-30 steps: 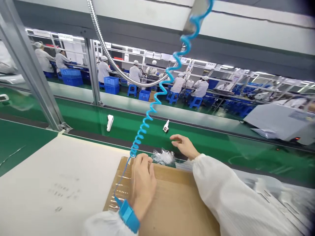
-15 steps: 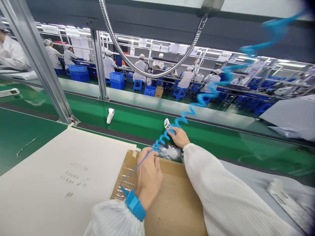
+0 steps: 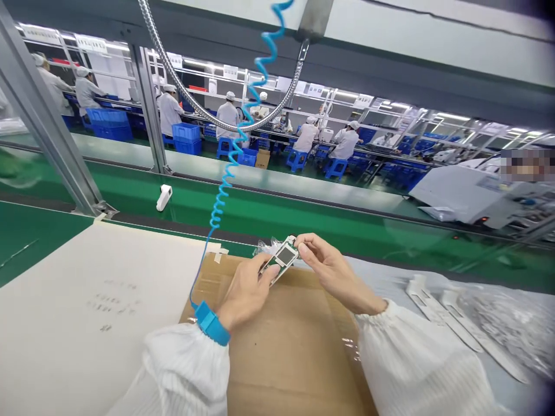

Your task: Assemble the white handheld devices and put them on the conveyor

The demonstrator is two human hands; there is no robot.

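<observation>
Over the cardboard, my left hand [image 3: 249, 289] is closed around the lower end of a white handheld device [image 3: 286, 254], thumb on its face. A green circuit board and a small dark screen show in its open housing. My right hand [image 3: 332, 268] pinches the device's far end between thumb and fingers. Anything else in those fingertips is too small to make out. Around my left wrist sits a blue wrist strap [image 3: 212, 325], tied to a coiled blue cord [image 3: 223, 190]. Crumpled clear plastic [image 3: 266, 247] lies just behind the device.
A brown cardboard sheet [image 3: 286, 358] covers the bench before me, beside a white board [image 3: 65, 323]. On the right are white plastic parts [image 3: 437, 315] and a clear bag of small parts [image 3: 511, 323]. Another white device [image 3: 163, 197] lies on the green belt [image 3: 195, 199].
My right hand has come back from the green belt with the device, and both hands now hold it over the cardboard. The view has turned to the right.
</observation>
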